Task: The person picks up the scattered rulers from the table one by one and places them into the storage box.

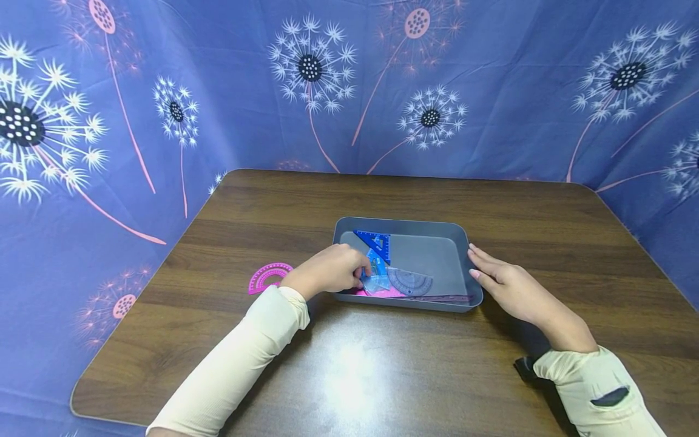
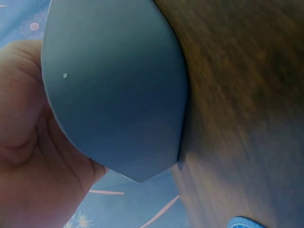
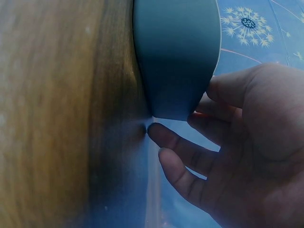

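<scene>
A grey tray lies on the table, holding drawing tools. My left hand reaches over its left end; thumb and forefinger pinch a clear set square above the pile. Beside it lie a dark blue set square, a lighter blue set square, a clear protractor and a flat pink piece. My right hand rests its extended fingers against the tray's right wall, which the right wrist view shows from outside. In the left wrist view the tray's end wall hides the left fingertips.
A pink protractor lies on the wooden table, left of the tray and partly behind the left wrist. Purplish strips lie along the tray's near wall. A blue dandelion-print cloth hangs behind the table.
</scene>
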The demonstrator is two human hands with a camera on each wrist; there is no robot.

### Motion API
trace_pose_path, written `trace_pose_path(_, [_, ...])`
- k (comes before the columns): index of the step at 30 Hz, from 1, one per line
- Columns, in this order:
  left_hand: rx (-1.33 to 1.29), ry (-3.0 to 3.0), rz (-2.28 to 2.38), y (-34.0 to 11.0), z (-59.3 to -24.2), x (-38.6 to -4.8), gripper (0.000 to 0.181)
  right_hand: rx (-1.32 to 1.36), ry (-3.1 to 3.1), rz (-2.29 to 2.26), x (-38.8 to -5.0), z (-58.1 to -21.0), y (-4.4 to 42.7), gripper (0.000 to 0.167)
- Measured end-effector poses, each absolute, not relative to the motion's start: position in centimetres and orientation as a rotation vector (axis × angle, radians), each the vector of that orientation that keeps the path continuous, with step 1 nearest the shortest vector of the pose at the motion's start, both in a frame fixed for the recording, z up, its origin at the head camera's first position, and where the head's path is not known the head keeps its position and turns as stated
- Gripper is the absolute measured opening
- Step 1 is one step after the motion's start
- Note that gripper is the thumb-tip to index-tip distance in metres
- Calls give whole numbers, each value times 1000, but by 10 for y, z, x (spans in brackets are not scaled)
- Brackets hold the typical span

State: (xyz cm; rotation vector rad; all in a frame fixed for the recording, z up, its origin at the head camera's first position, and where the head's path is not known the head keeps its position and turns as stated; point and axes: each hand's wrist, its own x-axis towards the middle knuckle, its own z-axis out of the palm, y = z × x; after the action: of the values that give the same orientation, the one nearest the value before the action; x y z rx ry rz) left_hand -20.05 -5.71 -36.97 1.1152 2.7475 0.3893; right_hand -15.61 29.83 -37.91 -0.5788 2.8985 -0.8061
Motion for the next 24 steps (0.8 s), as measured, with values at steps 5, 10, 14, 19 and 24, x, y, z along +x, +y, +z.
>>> trace_pose_path(5, [1115,2753,382,-58,-369,-200,13,-577,2905,-802,-156,-379,299,56])
trace_pose_path(10, [1110,2764,403,-63,-364,-201,14,-579,2912,-801,-155,-379,298,56])
trace_pose_path(14, [1090,2799,428,-72,-353,-204,17,-582,2905,-806,-154,-378,298,56])
trace_pose_path(19, [987,2858,473,-90,-334,-208,20,-580,2900,-808,-154,-377,298,56])
trace_pose_path(24, [823,2934,453,-112,-320,-212,23,-582,2908,-802,-155,-378,298,56])
